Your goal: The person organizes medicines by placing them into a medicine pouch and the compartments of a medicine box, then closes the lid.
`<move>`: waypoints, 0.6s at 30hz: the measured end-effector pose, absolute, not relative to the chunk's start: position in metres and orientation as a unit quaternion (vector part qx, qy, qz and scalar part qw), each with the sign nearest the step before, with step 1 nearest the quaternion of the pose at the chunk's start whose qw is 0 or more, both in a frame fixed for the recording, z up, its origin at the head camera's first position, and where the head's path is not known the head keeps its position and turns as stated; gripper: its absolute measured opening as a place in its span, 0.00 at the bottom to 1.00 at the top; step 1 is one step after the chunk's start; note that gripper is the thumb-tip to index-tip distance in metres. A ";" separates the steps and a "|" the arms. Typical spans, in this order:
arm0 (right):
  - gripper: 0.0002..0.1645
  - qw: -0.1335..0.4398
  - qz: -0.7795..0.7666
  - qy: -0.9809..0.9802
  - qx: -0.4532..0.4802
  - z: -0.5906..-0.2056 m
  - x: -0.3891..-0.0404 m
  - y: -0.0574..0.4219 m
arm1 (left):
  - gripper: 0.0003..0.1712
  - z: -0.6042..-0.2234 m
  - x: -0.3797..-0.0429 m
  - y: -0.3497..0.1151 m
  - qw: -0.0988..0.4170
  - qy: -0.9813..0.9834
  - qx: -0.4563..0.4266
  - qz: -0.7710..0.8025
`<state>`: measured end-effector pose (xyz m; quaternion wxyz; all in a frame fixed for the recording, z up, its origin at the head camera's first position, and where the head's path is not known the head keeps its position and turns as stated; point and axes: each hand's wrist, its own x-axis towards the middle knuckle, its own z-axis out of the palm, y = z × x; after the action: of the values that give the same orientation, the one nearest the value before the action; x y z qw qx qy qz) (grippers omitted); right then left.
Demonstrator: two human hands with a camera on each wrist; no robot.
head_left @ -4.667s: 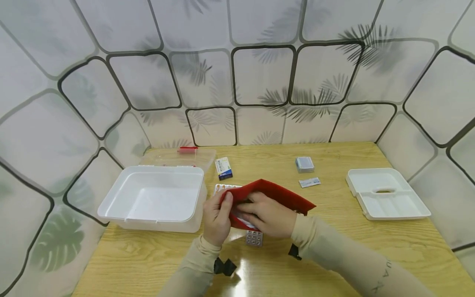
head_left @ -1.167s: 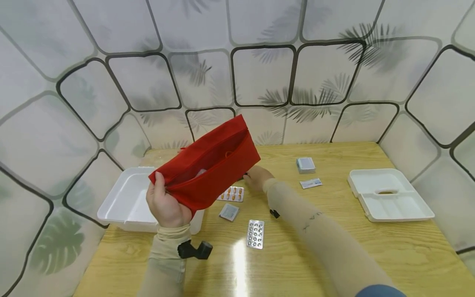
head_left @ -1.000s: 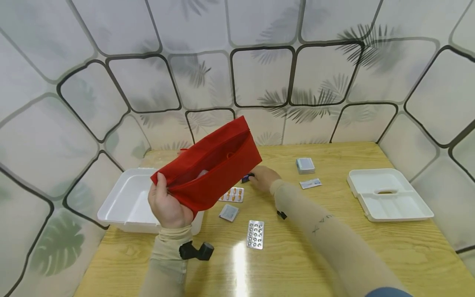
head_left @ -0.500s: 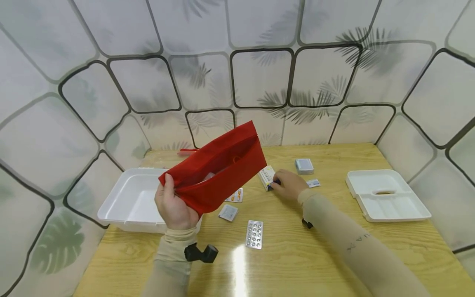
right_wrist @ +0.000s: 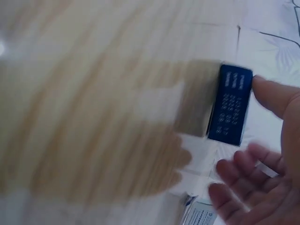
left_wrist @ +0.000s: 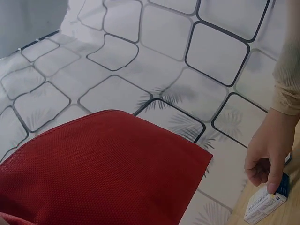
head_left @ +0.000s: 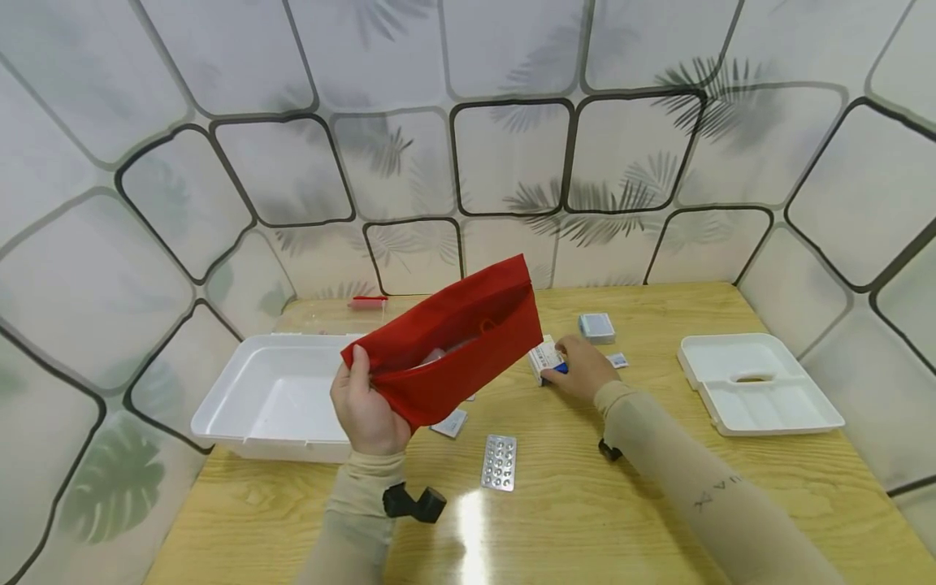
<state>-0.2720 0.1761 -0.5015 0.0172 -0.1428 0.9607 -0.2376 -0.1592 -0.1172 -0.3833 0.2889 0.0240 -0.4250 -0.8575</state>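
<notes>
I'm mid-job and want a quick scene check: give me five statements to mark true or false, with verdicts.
1. The left grip holds the red fabric pouch. True.
2. The pouch's mouth is closed flat. False: it gapes open.
3. The right grip is at the small white-and-blue cardboard box. True.
4. In the head view, the white plastic divided tray is right of the white rectangular plastic bin. True.
5. The box is inside the bin. False: it is outside, to the bin's right.
</notes>
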 end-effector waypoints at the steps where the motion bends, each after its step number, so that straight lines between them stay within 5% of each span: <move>1: 0.37 0.030 -0.245 0.961 -0.124 -0.502 -0.272 0.176 | 0.21 -0.384 -0.159 -0.116 0.287 -0.426 0.024 -0.858; 3: 0.40 0.051 -0.256 0.960 -0.101 -0.504 -0.274 0.176 | 0.21 -0.386 -0.160 -0.115 0.283 -0.429 0.022 -0.857; 12: 0.22 0.066 -0.268 0.956 -0.100 -0.510 -0.279 0.177 | 0.20 -0.389 -0.158 -0.111 0.284 -0.433 0.032 -0.855; 18: 0.30 0.067 -0.289 0.950 -0.100 -0.506 -0.273 0.176 | 0.20 -0.392 -0.155 -0.109 0.275 -0.454 0.035 -0.847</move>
<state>-0.2726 0.1758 -0.5062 0.0673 -0.0999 0.9499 -0.2885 -0.1552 -0.1092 -0.3920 0.2752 0.0345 -0.4537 -0.8469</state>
